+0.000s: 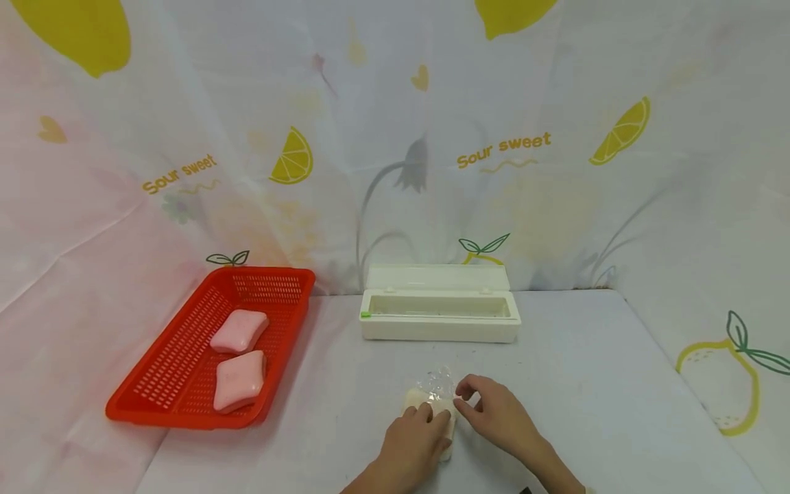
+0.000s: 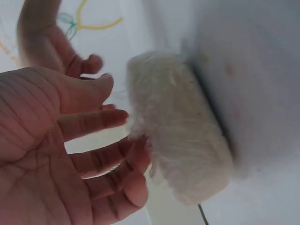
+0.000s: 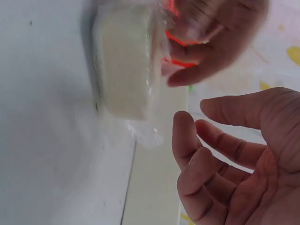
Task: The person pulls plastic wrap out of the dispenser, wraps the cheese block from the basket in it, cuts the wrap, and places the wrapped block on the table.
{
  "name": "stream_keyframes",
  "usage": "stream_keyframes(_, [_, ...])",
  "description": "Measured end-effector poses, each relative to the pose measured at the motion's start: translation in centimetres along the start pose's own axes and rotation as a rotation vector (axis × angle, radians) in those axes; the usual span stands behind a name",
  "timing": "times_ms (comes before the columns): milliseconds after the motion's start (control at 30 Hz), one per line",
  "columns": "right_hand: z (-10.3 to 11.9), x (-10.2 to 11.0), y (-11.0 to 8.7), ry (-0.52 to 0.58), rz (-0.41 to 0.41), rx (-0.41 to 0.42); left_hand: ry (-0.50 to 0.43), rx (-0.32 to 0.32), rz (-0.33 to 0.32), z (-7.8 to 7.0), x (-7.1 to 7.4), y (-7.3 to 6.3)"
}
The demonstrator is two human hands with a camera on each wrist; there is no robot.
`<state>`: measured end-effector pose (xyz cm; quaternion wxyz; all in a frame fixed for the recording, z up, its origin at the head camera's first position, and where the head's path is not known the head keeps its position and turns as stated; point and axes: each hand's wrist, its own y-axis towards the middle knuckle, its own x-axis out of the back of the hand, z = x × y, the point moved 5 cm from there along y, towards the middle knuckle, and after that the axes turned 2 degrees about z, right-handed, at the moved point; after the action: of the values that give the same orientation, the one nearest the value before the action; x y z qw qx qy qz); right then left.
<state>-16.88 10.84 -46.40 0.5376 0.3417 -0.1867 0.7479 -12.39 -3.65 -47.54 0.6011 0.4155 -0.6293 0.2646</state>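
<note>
A cream-coloured block (image 1: 415, 398), loosely wrapped in clear plastic film (image 1: 439, 381), lies on the white table near me. It looks like a bar of soap, though the kind is not certain. My left hand (image 1: 412, 442) rests against it; in the left wrist view the fingertips touch the crinkled film on the block's side (image 2: 183, 136), and the thumb stands apart. Just to the right, my right hand (image 1: 503, 417) hovers beside the wrapping with loosely bent fingers. In the right wrist view nothing is between its fingers (image 3: 184, 133).
A red plastic basket (image 1: 286, 336) at the left holds two pink soap bars (image 1: 239, 381). Behind the hands stands a long white box (image 1: 439, 332) with its lid (image 1: 438, 276) raised. A lemon-printed cloth (image 1: 382, 103) hangs behind the table.
</note>
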Motion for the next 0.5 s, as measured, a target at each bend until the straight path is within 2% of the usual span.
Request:
stream_keyframes(67, [-0.2, 0.6, 0.0, -0.033, -0.026, -0.043, 0.112, -0.020, -0.002, -0.3, -0.5, 0.0])
stream_keyframes(200, [-0.7, 1.7, -0.1, -0.052, -0.068, -0.114, 0.276, -0.075, -0.062, -0.9, -0.5, -0.2])
stream_keyframes(267, [-0.8, 2.2, -0.1, -0.048, -0.087, -0.129, 0.305, -0.096, -0.074, -1.1, -0.3, -0.2])
stream_keyframes(433, [-1.1, 3.1, -0.2, -0.044, -0.115, -0.139, 0.362, -0.112, -0.047, -0.8, 0.3, -0.2])
stream_keyframes(500, [-1.1, 3.2, -0.3, -0.045, -0.117, -0.144, 0.405, -0.126, -0.067, -0.5, 0.3, -0.2])
